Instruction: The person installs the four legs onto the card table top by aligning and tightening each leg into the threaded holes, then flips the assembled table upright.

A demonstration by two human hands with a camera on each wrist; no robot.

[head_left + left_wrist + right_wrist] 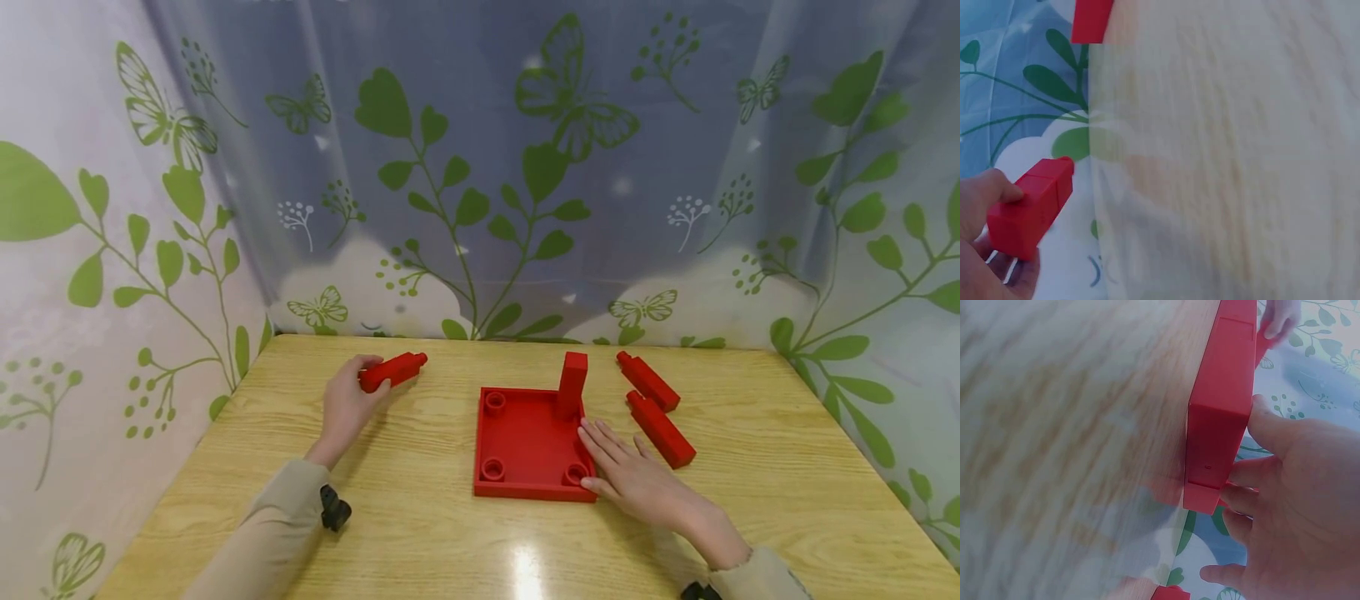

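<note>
My left hand [347, 410] pinches a red rectangular leg block [393, 372] between thumb and fingers, at the back left of the table. Its narrow round peg points right, away from the palm; the left wrist view shows thumb on top and fingers beneath the block [1029, 203]. A square red tray-like base [528, 437] lies near the middle, with round sockets in three corners. At its back right corner another red leg [573, 379] stands upright. My right hand [645, 487] rests along the base's right side, fingers extended, touching its rim [1219, 412].
Two more red leg blocks, one farther back [651, 383] and one nearer [663, 433], lie on the wooden table [420, 533] just beyond my right hand. A leaf-and-butterfly patterned curtain [480, 183] closes off the back and both sides.
</note>
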